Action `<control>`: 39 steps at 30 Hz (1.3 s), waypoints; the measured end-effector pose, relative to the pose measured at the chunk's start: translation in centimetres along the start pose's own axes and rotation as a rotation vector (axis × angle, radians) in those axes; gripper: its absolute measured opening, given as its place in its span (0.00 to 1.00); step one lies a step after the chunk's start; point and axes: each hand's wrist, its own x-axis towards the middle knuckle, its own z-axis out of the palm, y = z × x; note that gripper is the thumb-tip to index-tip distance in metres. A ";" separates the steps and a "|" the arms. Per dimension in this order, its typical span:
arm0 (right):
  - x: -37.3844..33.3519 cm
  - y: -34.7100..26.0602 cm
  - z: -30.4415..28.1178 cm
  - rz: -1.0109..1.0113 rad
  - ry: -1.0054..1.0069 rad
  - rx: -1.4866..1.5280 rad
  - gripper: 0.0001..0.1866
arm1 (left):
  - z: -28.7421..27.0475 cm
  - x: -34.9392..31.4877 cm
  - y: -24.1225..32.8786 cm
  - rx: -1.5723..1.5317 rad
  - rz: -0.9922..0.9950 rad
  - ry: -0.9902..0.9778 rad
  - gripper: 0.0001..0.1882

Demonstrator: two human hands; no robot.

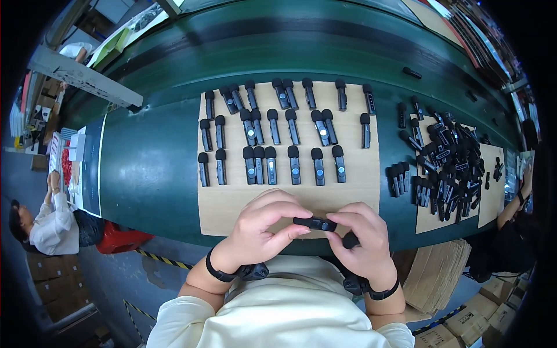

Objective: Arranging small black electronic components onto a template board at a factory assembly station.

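Observation:
A small black clip-on wireless microphone [315, 223] is held level between my two hands, above the near edge of a cardboard sheet [232, 214]. My left hand [258, 229] pinches its left end between thumb and fingers. At the other end, my right hand [366, 240] has its thumb and index finger closed on it. A black rounded tip [350, 239], like a foam windscreen, shows against the right palm; what it belongs to is hidden. Beyond my hands, several similar microphones [294, 165] with foam tops lie in rows on the sheet.
A dense pile of black microphones [447, 156] covers more cardboard at the right of the green table [151, 168]. Folded cardboard [438, 272] leans below the table's edge. One person [52, 226] sits at the far left; another person's arm [516, 197] reaches in at right.

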 end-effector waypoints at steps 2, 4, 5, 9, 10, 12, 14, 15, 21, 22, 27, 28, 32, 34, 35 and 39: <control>0.3 0.2 0.0 -0.041 -0.041 -0.169 0.17 | 0.1 0.4 0.5 0.071 -0.035 0.016 0.15; 0.7 0.7 -0.5 -0.017 0.008 -0.231 0.16 | 0.1 0.5 0.6 0.102 -0.045 0.021 0.15; 0.9 1.1 -0.8 0.008 0.054 -0.284 0.14 | -0.1 0.4 0.6 0.101 -0.057 0.052 0.14; 1.4 2.9 -1.6 0.156 0.145 -0.482 0.12 | -1.0 -0.4 0.3 0.094 -0.085 0.111 0.13; 1.5 3.3 -1.8 0.218 0.164 -0.552 0.11 | -1.1 -0.6 0.3 0.090 -0.093 0.113 0.12; 1.7 3.9 -1.9 0.220 0.164 -0.597 0.11 | -1.3 -0.8 0.1 0.086 -0.097 0.114 0.11; 1.9 4.4 -2.0 0.227 0.155 -0.683 0.10 | -1.5 -0.9 0.0 0.072 -0.106 0.102 0.10; 1.9 4.5 -1.9 0.225 0.155 -0.682 0.10 | -1.5 -1.0 0.0 0.066 -0.113 0.097 0.09; 2.1 4.8 -1.6 0.232 0.149 -0.647 0.11 | -1.7 -1.2 -0.1 0.063 -0.126 0.084 0.09; 2.0 4.7 -1.6 0.214 0.156 -0.629 0.11 | -1.7 -1.3 -0.2 0.062 -0.126 0.082 0.09; 0.7 3.9 -1.9 0.215 0.131 -0.547 0.14 | -1.4 -1.5 -0.4 0.046 -0.129 0.067 0.09; 0.5 3.4 -1.9 0.170 0.092 -0.438 0.16 | -1.3 -1.4 -0.4 0.048 -0.131 0.068 0.09; 0.5 0.4 -1.3 0.075 -0.055 -0.165 0.21 | -0.8 -0.9 -0.2 0.065 -0.110 0.007 0.11; 0.7 -0.7 -0.9 0.064 -0.191 -0.068 0.25 | -0.5 -0.3 0.3 0.069 -0.098 -0.043 0.13; 0.7 -0.8 -0.5 0.061 -0.196 -0.061 0.25 | -0.3 -0.2 0.5 0.073 -0.094 -0.067 0.14; 0.8 -1.4 0.6 -0.025 -0.168 -0.025 0.27 | 0.0 -0.3 1.0 0.090 -0.087 -0.106 0.16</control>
